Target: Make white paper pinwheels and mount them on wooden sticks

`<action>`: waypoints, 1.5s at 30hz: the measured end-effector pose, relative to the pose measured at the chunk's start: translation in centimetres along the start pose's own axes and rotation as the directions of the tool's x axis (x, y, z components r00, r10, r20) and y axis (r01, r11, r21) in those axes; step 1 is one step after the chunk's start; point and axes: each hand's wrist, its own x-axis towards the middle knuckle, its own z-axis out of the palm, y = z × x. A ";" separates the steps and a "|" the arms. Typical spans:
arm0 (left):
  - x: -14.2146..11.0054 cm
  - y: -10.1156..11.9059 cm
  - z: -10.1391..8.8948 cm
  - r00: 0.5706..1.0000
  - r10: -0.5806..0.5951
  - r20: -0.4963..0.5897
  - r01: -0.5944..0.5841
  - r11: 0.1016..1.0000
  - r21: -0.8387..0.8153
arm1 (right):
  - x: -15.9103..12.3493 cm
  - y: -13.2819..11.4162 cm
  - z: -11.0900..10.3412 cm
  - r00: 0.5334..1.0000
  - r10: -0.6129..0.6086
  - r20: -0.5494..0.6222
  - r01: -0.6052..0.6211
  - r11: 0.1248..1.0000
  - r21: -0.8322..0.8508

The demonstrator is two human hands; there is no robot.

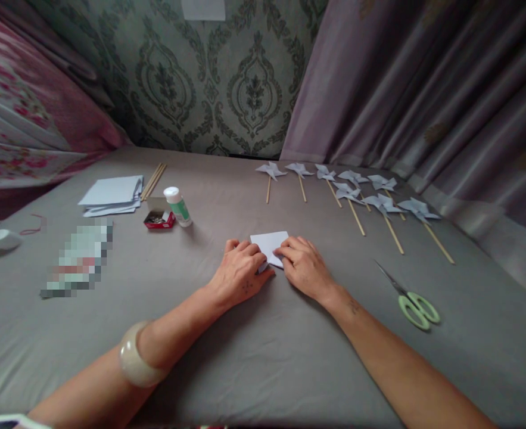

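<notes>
A small white sheet of paper (269, 243) lies on the grey cloth, its near edge partly folded or lifted. My left hand (242, 268) grips its left near corner, fingers curled and thumb along the near edge. On the right side, my right hand (305, 265) presses the paper with bent fingers, thumb and index close together. The fingers hide part of the sheet between them. To the right, a pair of scissors (408, 301) with light green handles rests with its blades pointing away.
Several paper pinwheels (383, 204) on wooden sticks lie at the back right. On the left are a stack of paper (111, 192), wooden sticks (154, 181), a red box (159, 219) of small metal pieces, a glue bottle (177, 207), a blurred packet (79, 259) and a white roll (2, 239).
</notes>
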 end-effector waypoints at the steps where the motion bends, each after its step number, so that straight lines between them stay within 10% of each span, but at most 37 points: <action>1: 0.0 0.0 0.0 1.000 -0.004 0.004 0.004 1.000 0.001 | 0.0 0.2 0.1 0.999 0.028 -0.042 -0.025 0.996 0.082; 11: 0.0 -0.1 0.1 1.000 -0.021 0.000 0.021 1.000 0.020 | -0.1 1.7 0.5 0.877 0.420 -0.232 -0.274 0.835 0.476; 24: 0.3 -1.5 0.1 0.999 0.017 -0.043 -0.012 0.993 0.119 | 0.1 2.7 0.3 0.836 0.529 -0.143 -0.367 0.735 0.571; 38: 1.8 -5.6 0.5 0.992 0.034 -0.118 -0.009 0.979 0.204 | -0.9 1.8 0.2 0.994 0.106 -0.021 -0.097 0.962 0.256; 45: 0.5 -2.3 -0.2 0.986 0.139 -0.096 -0.126 0.984 0.127 | -1.0 2.2 0.5 1.000 -0.009 -0.023 0.013 0.986 0.164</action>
